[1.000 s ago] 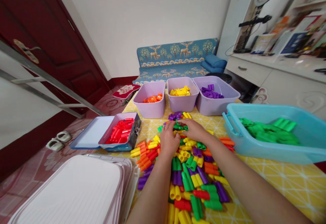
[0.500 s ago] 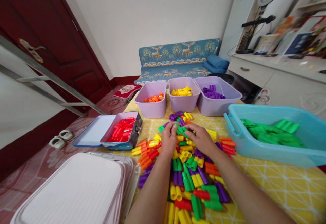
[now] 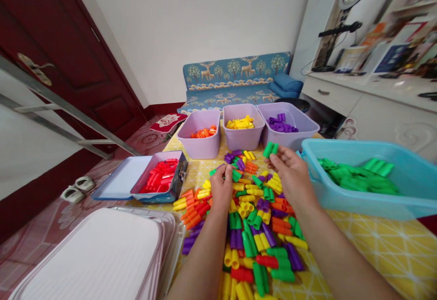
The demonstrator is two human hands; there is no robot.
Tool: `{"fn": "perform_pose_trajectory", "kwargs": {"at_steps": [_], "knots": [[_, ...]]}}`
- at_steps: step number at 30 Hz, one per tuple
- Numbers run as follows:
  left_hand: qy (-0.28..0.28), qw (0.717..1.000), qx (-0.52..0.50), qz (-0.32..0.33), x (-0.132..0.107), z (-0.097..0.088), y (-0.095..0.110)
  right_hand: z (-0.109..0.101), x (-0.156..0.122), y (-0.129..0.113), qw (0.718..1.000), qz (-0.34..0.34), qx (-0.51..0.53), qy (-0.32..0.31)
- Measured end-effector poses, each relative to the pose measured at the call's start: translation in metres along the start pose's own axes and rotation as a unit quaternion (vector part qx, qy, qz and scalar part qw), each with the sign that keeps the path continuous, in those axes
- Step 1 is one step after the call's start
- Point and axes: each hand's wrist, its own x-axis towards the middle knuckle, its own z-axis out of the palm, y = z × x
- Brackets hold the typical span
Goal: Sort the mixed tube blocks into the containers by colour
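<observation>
My right hand (image 3: pixel 294 175) is raised above the right side of the pile, its fingers pinching a green plastic building block (image 3: pixel 271 150) made of joined tubes. Over the back of the heap, my left hand (image 3: pixel 221 188) is closed, thumb and fingertips on another green block (image 3: pixel 236 175); part of that grip is hidden. Below and between the arms spreads a mixed pile of tube blocks (image 3: pixel 251 209) in yellow, green, purple, orange and red. Just right of my right hand stands a turquoise tub (image 3: pixel 362 206) with green blocks (image 3: pixel 358 177) in it.
Three lilac bins line the back: orange pieces in the left bin (image 3: pixel 200 147), yellow in the middle bin (image 3: pixel 243 140), purple in the right bin (image 3: pixel 307 129). An open case (image 3: pixel 177 190) with red blocks stands left. Stacked white lids (image 3: pixel 92 254) lie front left.
My right hand has moved right and up from the pile, lifting a green block away from my left hand. The left hand has stayed nearly in place. The view has shifted slightly.
</observation>
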Motion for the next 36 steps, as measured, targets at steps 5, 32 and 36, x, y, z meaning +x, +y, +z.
{"fn": "perform_pose_trajectory", "kwargs": {"at_steps": [5, 32, 36], "knots": [[-0.034, 0.999, 0.004, -0.006, -0.001, 0.003, -0.001, -0.016, 0.009, -0.029, 0.96, -0.08, 0.23, 0.136], [0.033, 0.994, 0.088, 0.052, 0.003, 0.002, -0.011, -0.008, 0.006, -0.01, 0.983, -0.051, 0.141, 0.107], [0.022, 0.981, 0.184, 0.048, 0.003, 0.003, -0.012, -0.022, 0.01, -0.029, 0.957, -0.1, 0.201, 0.183]]}}
